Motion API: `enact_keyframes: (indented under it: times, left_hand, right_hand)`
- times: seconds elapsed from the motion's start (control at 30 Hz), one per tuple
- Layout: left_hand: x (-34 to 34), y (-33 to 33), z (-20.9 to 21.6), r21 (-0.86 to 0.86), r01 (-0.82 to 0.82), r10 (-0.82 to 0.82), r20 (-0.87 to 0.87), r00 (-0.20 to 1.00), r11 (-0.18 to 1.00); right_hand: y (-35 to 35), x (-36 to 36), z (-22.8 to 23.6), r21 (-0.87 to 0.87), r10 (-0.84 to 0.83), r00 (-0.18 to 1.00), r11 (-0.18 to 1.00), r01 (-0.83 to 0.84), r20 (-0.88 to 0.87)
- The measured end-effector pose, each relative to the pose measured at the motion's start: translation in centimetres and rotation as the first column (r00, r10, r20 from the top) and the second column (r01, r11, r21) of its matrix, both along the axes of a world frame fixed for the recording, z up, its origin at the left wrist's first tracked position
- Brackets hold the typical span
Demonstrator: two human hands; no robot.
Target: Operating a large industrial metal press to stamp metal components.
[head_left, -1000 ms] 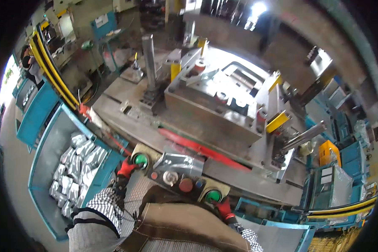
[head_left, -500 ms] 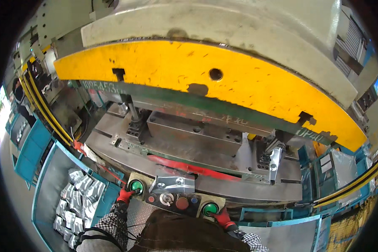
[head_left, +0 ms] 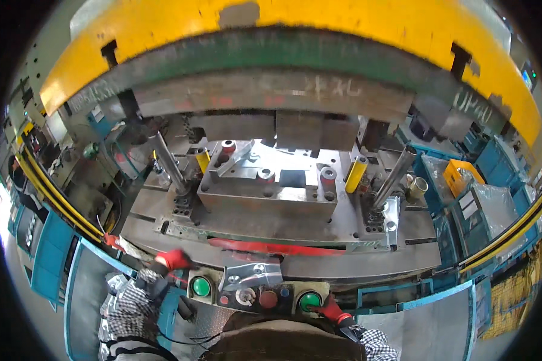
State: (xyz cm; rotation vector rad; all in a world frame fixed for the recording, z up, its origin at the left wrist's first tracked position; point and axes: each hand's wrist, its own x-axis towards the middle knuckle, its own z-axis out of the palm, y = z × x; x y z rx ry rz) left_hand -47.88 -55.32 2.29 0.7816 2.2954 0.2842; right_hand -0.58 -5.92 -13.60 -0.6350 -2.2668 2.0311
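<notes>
My left hand [head_left: 173,260], in a red glove with dark fingertips, is raised above and left of the left green button [head_left: 201,287]. Its fingers stretch rightward, a little blurred, with nothing seen in them. My right hand [head_left: 332,310], also red-gloved, lies open at the edge of the right green button [head_left: 310,301]. Between the buttons, a bent silver metal bracket [head_left: 252,274] rests on the control panel [head_left: 288,290]. Beyond it, the press die stands apart: the upper die [head_left: 271,96] hangs over the lower die [head_left: 265,201], where a shiny formed metal part [head_left: 283,159] lies.
Steel guide posts [head_left: 170,162] and a yellow post [head_left: 356,174] flank the die. Another silver bracket [head_left: 391,222] stands at the bed's right. A blue bin [head_left: 72,301] with metal parts is at left; a blue-edged table [head_left: 427,307] is at right. Yellow guard bars [head_left: 57,189] edge the left.
The yellow press ram and upper die have risen, exposing the lower die and the part on it. My left hand has left its green button, moving up and left; my right hand stays by its button.
</notes>
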Motion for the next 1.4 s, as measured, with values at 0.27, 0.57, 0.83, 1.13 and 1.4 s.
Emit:
enact_keyframes:
  times: [0.27,0.57,0.83,1.13,1.4]
  left_hand:
    - [-4.5,34.9,29.3,0.553,0.625,-0.493,-0.388,0.779,0.552]
    - [-15.8,51.1,20.7,0.056,0.698,-0.697,-0.048,0.716,0.713]
    - [-7.9,47.0,28.6,0.494,0.73,-0.481,-0.55,0.683,0.472]
    - [10.0,27.2,25.6,0.173,0.827,-0.3,-0.876,0.377,0.536]
    - [22.0,24.1,5.8,0.203,0.534,-0.308,-0.629,0.713,0.821]
  right_hand:
    - [-0.9,0.4,-1.3,-0.206,-0.13,0.991,0.97,0.127,-0.003]
    - [6.9,16.2,-3.7,-0.343,-0.594,0.794,0.724,0.598,0.131]
    - [27.2,4.3,8.6,0.327,-0.764,0.588,0.502,0.8,-0.265]
    - [42.6,-9.8,6.0,0.865,-0.583,0.786,0.266,0.425,-0.207]
    - [39.4,-12.9,9.8,0.832,-0.504,0.861,0.505,0.23,0.068]
